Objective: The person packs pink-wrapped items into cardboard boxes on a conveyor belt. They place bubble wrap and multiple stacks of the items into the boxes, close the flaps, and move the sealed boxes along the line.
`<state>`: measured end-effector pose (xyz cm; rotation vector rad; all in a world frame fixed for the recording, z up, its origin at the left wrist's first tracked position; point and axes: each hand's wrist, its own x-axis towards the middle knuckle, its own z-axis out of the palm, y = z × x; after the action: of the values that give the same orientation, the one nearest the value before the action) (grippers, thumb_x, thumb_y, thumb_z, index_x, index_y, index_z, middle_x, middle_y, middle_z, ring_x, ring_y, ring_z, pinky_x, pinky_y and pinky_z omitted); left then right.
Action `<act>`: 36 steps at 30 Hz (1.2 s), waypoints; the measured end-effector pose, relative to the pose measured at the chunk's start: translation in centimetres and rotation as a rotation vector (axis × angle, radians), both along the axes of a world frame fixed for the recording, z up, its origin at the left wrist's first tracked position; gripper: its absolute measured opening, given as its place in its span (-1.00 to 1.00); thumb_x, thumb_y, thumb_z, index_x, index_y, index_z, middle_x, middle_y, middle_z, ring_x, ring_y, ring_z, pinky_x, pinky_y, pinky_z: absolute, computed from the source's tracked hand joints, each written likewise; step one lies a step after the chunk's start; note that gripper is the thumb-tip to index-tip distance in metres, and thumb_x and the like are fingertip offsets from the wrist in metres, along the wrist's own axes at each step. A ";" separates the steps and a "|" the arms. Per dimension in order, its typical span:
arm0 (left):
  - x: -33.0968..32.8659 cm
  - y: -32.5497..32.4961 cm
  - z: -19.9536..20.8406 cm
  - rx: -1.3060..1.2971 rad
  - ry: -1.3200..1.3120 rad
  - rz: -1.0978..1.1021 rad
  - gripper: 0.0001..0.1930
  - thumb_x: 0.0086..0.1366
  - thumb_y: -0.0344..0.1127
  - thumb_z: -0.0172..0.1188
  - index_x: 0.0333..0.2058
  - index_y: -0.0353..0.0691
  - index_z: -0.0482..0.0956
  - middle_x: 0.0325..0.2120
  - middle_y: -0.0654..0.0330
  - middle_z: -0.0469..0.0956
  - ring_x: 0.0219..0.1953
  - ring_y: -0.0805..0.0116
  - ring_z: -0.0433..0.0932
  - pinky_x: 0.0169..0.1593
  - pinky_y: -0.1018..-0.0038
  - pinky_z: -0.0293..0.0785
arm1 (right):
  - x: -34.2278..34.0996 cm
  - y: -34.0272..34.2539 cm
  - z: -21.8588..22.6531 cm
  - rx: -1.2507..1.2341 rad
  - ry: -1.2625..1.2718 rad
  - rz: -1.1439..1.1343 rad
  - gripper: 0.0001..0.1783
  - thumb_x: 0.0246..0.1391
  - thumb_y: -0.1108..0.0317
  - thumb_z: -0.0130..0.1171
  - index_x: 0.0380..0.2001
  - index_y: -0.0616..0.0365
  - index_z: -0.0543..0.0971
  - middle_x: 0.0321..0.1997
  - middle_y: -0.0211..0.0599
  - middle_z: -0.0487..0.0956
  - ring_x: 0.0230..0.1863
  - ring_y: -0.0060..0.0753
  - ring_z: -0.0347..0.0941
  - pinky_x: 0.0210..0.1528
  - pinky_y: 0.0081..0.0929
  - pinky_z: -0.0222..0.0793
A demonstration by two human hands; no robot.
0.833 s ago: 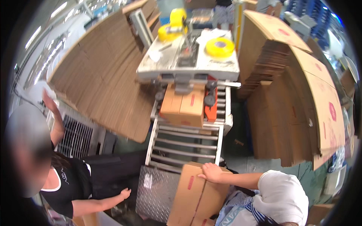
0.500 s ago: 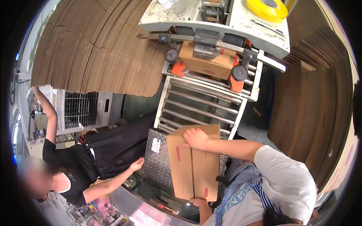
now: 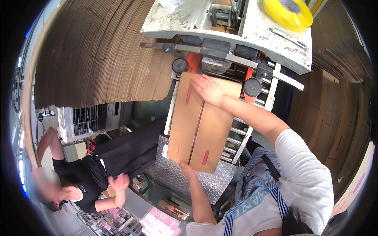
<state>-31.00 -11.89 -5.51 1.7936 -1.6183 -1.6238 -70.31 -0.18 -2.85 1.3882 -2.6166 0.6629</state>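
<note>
A closed brown cardboard box [image 3: 214, 129] lies lengthwise on the rollers, its near end over the metal plate. A dark seam runs down its top, with red marks beside it. My right hand [image 3: 208, 90] rests flat on the far part of the top, fingers stretched out. At the near end, my left hand [image 3: 187, 170] grips the box's edge, its fingers partly hidden. Beyond the box stands a machine [image 3: 230, 33] with orange side guides and black rollers. The far end of the box reaches between these guides.
Upright flattened cartons [image 3: 102, 59] fill the far left; more stacked cardboard [image 3: 327, 114] stands at right. A yellow tape roll [image 3: 289, 13] and a cutter [image 3: 286, 37] lie on the machine. A co-worker in black [image 3: 80, 177] is at left, beside the diamond-plate step [image 3: 212, 183].
Both my hands have moved the box forward, from over the metal plate onto the rollers and up to the guides. The carton earlier between the guides is out of sight. The co-worker's hand has risen.
</note>
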 end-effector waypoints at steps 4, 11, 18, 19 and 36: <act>-7.0 2.8 0.0 -0.259 -0.199 -0.220 -0.23 0.43 0.04 -0.24 0.23 -0.66 -0.14 0.20 -0.35 0.16 0.22 -0.13 0.25 0.24 0.28 0.21 | 0.2 3.0 -1.5 -0.014 0.042 -0.053 -0.44 0.15 0.25 -0.10 0.21 0.22 0.31 0.35 -0.16 0.25 0.39 -0.21 0.09 0.42 -0.23 -0.07; -13.9 3.6 0.9 -0.377 -0.379 -0.497 -0.07 0.41 0.14 -0.32 0.17 -0.80 -0.43 0.09 -0.52 0.21 0.19 -0.27 0.26 0.21 0.21 0.24 | 5.6 5.6 -0.6 0.001 -0.093 -0.030 -0.32 0.12 0.05 0.03 0.22 0.26 0.30 0.38 -0.11 0.19 0.42 -0.17 0.04 0.42 -0.18 -0.10; -21.8 3.5 2.9 -0.403 -0.590 -0.717 -0.09 0.38 0.23 -0.41 0.26 -0.61 -0.35 0.00 -0.42 0.38 0.04 -0.33 0.40 0.10 0.05 0.33 | 10.8 8.1 -0.7 0.060 -0.058 -0.135 -0.31 0.14 0.05 0.02 0.25 0.20 0.26 0.39 -0.14 0.16 0.43 -0.20 0.01 0.42 -0.17 -0.09; -21.6 3.0 2.0 -0.420 -0.459 -0.730 -0.12 0.39 0.20 -0.39 0.28 -0.57 -0.34 0.01 -0.40 0.39 0.05 -0.31 0.39 0.11 0.06 0.32 | 11.5 8.6 -0.2 0.059 -0.073 -0.136 -0.31 0.14 0.06 0.02 0.26 0.20 0.25 0.40 -0.15 0.16 0.42 -0.20 0.02 0.41 -0.17 -0.08; 23.8 11.0 -11.3 0.546 -0.336 -1.083 -0.70 0.35 -0.05 -0.01 -0.15 -0.13 0.50 -0.25 0.19 0.58 -0.23 0.37 0.57 -0.28 0.36 0.49 | 42.6 38.8 12.0 0.067 -0.092 -0.701 -0.72 -0.12 0.36 0.18 -0.25 0.15 0.58 -0.13 -0.18 0.57 0.02 -0.14 0.45 0.06 -0.23 0.38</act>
<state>-7.16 -0.88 -16.85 1.4816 -2.8290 -2.4615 -27.72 38.57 9.12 0.3751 -2.9276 0.5372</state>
